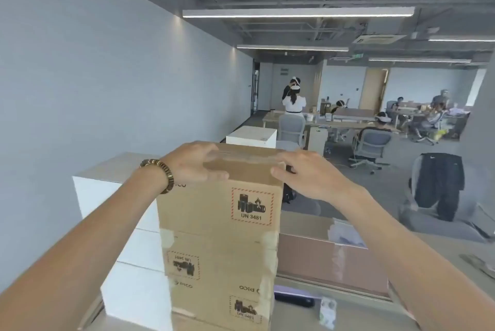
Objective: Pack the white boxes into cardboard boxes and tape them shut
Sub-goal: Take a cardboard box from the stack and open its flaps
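Observation:
A taped cardboard box (214,207) with a UN 3481 label tops a stack of cardboard boxes (219,271) in front of me. My left hand (192,162) rests on its top left part, thumb along the front edge, fingers laid over the tape strip. My right hand (305,170) holds the top right corner, fingers curled over the edge. Several white boxes (126,226) are stacked just left of the cardboard stack.
A brown partition (332,258) runs behind the desk on the right. A dark object (294,300) and a small clear packet (328,309) lie on the desk. Further back stand a white cabinet (251,136), office chairs, tables and several people.

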The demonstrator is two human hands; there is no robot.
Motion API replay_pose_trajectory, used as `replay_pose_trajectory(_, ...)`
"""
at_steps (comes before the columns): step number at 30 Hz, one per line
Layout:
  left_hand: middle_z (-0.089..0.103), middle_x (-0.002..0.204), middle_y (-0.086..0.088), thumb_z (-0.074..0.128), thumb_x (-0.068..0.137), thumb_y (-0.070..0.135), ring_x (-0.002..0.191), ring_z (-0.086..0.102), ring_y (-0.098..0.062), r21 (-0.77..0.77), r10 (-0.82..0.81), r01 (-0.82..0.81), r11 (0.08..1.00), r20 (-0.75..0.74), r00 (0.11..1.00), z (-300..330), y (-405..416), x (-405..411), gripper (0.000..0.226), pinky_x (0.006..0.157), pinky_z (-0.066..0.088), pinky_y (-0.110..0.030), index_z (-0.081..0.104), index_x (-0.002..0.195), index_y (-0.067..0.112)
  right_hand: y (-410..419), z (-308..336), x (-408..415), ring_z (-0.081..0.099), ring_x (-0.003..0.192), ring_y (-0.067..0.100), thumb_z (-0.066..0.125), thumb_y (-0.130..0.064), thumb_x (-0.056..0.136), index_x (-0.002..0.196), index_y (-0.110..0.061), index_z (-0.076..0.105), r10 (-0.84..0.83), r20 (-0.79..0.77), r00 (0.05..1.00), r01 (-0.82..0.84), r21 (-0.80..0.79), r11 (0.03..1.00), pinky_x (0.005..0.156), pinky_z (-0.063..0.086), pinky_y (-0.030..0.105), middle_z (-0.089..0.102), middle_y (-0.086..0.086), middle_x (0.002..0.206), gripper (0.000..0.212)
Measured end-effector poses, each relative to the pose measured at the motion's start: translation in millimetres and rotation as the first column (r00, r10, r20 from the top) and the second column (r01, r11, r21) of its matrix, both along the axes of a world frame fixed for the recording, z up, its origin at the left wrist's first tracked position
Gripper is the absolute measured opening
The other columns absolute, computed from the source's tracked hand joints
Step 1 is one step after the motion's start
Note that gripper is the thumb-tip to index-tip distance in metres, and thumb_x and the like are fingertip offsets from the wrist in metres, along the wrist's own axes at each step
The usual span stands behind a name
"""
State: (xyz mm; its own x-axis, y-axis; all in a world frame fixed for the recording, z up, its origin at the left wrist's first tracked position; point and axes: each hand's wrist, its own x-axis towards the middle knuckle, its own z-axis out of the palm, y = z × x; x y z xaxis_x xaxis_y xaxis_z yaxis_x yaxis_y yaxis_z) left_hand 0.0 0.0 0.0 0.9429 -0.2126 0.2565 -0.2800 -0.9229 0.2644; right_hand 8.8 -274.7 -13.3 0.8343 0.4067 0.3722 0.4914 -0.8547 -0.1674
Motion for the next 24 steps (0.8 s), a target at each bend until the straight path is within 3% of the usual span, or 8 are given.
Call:
replay_pose_trajectory(3, 0.043, 0.152, 0.006, 0.072, 0.086, 0.048, 0.139, 0.039, -0.012, -0.065, 0.05, -0.052, 0.997, -0.029, 0.998, -16.0, 24.4, -5.2, 0.072, 0.101, 0.029, -0.017, 0.041, 0.146, 0.023, 8.9, -11.8, -1.0, 0.055, 0.115, 0.021, 0.044, -0.059, 0.096, 0.14, -0.027, 0.052, -0.059, -0.037, 0.998, 0.06, 0.012, 0.998, 0.085, 0.045, 0.036, 0.06, 0.001, 0.128, 0.055)
replay_pose_trajectory(6, 0.037, 0.155, 0.001, 0.074, 0.083, 0.049, 0.141, 0.035, -0.018, -0.114, 0.163, -0.17, 0.979, -0.073, 0.984, -38.3, 50.8, -0.5, 0.084, 0.11, 0.032, -0.028, 0.033, 0.149, 0.017, 17.4, -27.1, -4.1, 0.053, 0.106, 0.016, 0.045, -0.065, 0.093, 0.134, -0.029, 0.054, -0.107, -0.102, 0.989, 0.111, 0.04, 0.993, 0.085, 0.046, 0.036, 0.055, -0.005, 0.117, 0.055)
replay_pose_trajectory(11, 0.034, 0.15, -0.004, 0.078, 0.081, 0.043, 0.139, 0.035, -0.02, -0.234, 0.198, -0.206, 0.95, -0.058, 0.978, -60.3, 77.4, 15.5, 0.088, 0.106, 0.034, -0.029, 0.029, 0.148, 0.014, 30.2, -38.7, -4.4, 0.053, 0.117, 0.022, 0.054, -0.07, 0.085, 0.14, -0.032, 0.045, -0.191, -0.183, 0.964, 0.208, 0.078, 0.975, 0.092, 0.046, 0.037, 0.045, -0.002, 0.133, 0.068)
replay_pose_trajectory(17, 0.044, 0.144, -0.006, 0.083, 0.075, 0.041, 0.133, 0.042, -0.023, -0.303, 0.214, -0.216, 0.928, -0.04, 0.976, -70.2, 94.8, 38.1, 0.088, 0.1, 0.038, -0.031, 0.037, 0.145, 0.014, 43.5, -57.8, 6.1, 0.056, 0.1, 0.021, 0.068, -0.06, 0.072, 0.137, -0.046, 0.028, -0.172, -0.291, 0.941, 0.236, 0.201, 0.951, 0.086, 0.052, 0.041, 0.054, -0.002, 0.108, 0.077)
replay_pose_trajectory(21, 0.043, 0.146, -0.005, 0.086, 0.07, 0.047, 0.133, 0.042, -0.024, -0.281, 0.203, -0.213, 0.936, -0.066, 0.977, -68.7, 103.5, 49.5, 0.097, 0.1, 0.039, -0.033, 0.036, 0.145, 0.011, 50.0, -67.5, 8.2, 0.058, 0.096, 0.017, 0.075, -0.046, 0.076, 0.139, -0.046, 0.028, -0.167, -0.277, 0.946, 0.246, 0.281, 0.928, 0.074, 0.049, 0.03, 0.061, -0.004, 0.108, 0.078)
replay_pose_trajectory(24, 0.059, 0.121, 0.004, 0.087, 0.062, 0.057, 0.111, 0.056, -0.017, -0.297, 0.142, -0.179, 0.938, -0.143, 0.98, -66.2, 113.2, 59.5, 0.076, 0.084, 0.048, -0.033, 0.053, 0.119, 0.019, 52.6, -69.8, 8.7, 0.056, 0.092, 0.013, 0.076, -0.041, 0.08, 0.143, -0.043, 0.029, -0.184, -0.281, 0.942, 0.274, 0.328, 0.904, 0.064, 0.042, 0.018, 0.062, -0.008, 0.106, 0.08)
